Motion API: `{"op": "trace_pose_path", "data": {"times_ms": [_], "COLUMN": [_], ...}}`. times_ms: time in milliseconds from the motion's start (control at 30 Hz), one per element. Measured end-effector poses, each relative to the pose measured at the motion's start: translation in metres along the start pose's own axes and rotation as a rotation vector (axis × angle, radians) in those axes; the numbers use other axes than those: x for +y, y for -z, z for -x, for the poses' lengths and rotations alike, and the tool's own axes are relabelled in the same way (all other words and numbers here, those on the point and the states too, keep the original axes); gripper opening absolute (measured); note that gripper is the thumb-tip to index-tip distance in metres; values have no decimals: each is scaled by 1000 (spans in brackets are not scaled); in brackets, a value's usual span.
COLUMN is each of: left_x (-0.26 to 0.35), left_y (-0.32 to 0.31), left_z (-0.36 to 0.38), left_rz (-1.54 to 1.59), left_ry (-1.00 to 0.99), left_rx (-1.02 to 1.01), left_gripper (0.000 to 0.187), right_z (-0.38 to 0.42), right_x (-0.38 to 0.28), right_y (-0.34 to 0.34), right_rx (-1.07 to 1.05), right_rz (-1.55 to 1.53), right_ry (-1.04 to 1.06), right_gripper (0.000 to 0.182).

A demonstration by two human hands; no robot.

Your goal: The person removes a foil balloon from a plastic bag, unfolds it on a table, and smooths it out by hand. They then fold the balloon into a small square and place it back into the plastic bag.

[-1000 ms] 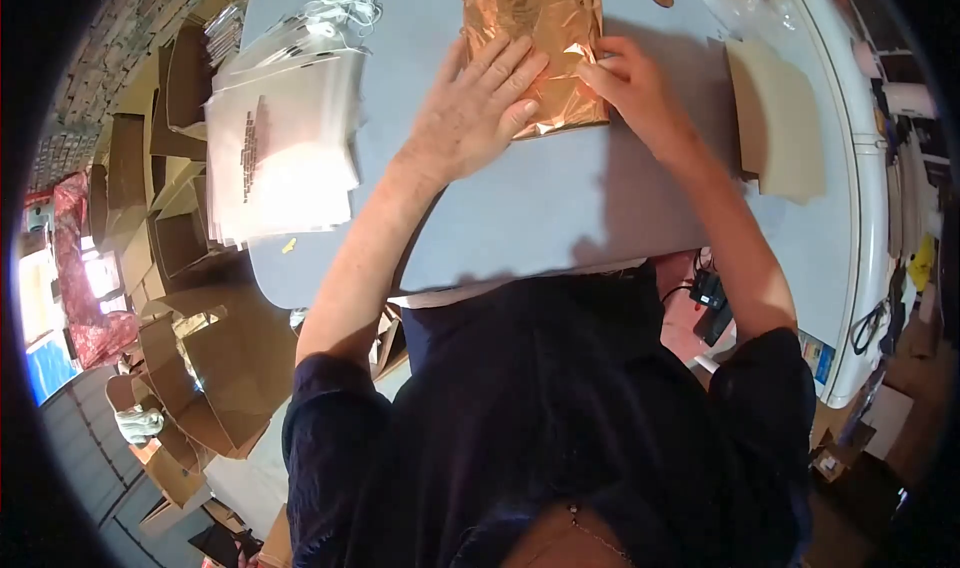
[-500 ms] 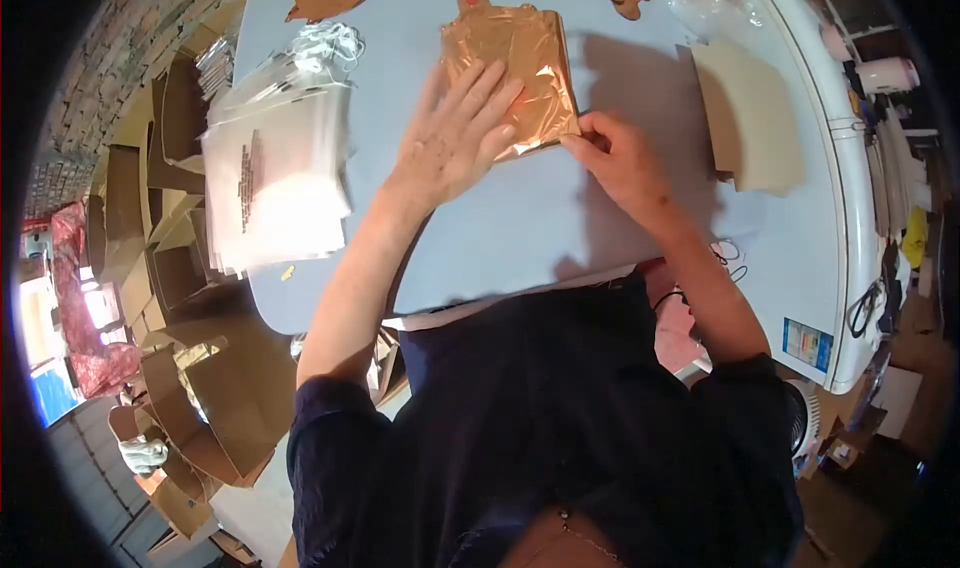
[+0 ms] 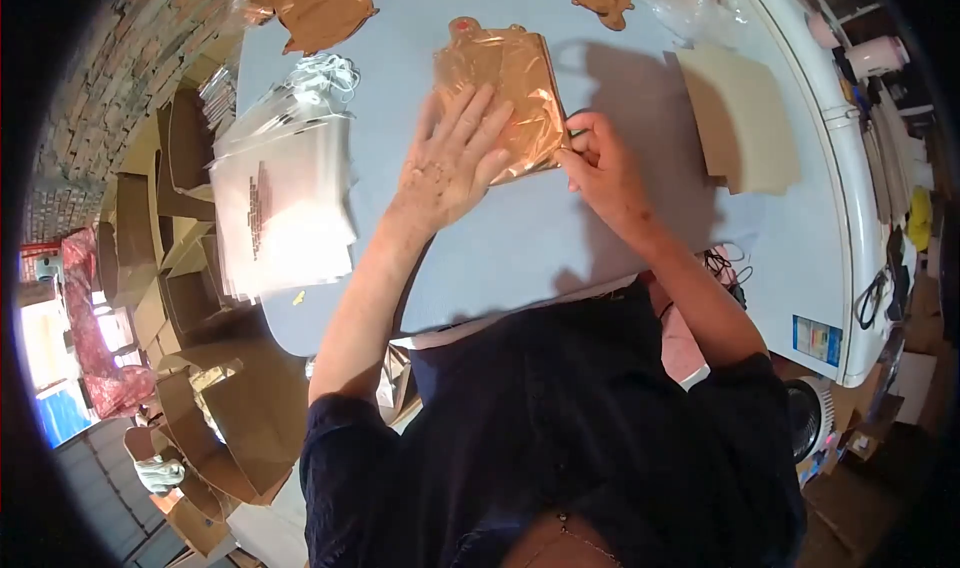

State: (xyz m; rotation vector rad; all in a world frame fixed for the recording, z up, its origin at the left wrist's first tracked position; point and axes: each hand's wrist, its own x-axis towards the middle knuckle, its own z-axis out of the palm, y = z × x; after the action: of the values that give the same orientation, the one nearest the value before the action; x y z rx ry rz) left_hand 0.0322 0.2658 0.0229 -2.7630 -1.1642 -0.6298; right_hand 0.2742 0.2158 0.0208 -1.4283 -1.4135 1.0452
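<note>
A copper-coloured foil balloon (image 3: 525, 73), folded flat into a rough rectangle, lies on the pale table in front of me. At its top left a small rounded tab with a red spot sticks out. My left hand (image 3: 445, 163) rests flat on its lower left part, fingers stretched out. With thumb and fingers closed, my right hand (image 3: 607, 173) pinches the foil's lower right edge near the corner. The fingertips partly hide what is gripped there.
Clear plastic bags (image 3: 285, 203) with printed text are stacked to the left, white strings (image 3: 328, 76) above them. Beige card sheets (image 3: 745, 118) lie to the right. More copper foil pieces (image 3: 318, 10) sit at the far edge. Cardboard boxes (image 3: 240, 418) stand left of the table (image 3: 500, 268).
The whole view has tilted a little, so the table sits lower in it. My right fingers have shifted slightly along the foil's right edge. My left hand stays flat on the foil.
</note>
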Motion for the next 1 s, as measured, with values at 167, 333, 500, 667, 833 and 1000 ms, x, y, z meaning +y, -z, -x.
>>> {"op": "trace_pose_path", "data": {"times_ms": [167, 333, 500, 667, 833, 1000], "left_x": [1, 0, -2, -11, -5, -3], "left_y": [2, 6, 25, -11, -12, -8], "left_z": [-2, -1, -22, -31, -31, -33], "left_rz": [-1, 33, 81, 152, 80, 102], "left_ry": [12, 28, 38, -11, -11, 13], "left_rx": [-32, -47, -77, -4, -38, -70], "left_gripper": [56, 60, 61, 61, 60, 61], "right_z": [-1, -1, 0, -5, -15, -49], "right_x": [0, -3, -1, 18, 3, 10], "right_y": [2, 0, -1, -4, 15, 29], "right_rx": [-22, -18, 3, 76, 68, 91], "right_rz": [42, 33, 27, 134, 395, 680], "right_ry": [-40, -2, -21, 197, 455, 691], "right_gripper": [28, 24, 24, 17, 20, 28]}}
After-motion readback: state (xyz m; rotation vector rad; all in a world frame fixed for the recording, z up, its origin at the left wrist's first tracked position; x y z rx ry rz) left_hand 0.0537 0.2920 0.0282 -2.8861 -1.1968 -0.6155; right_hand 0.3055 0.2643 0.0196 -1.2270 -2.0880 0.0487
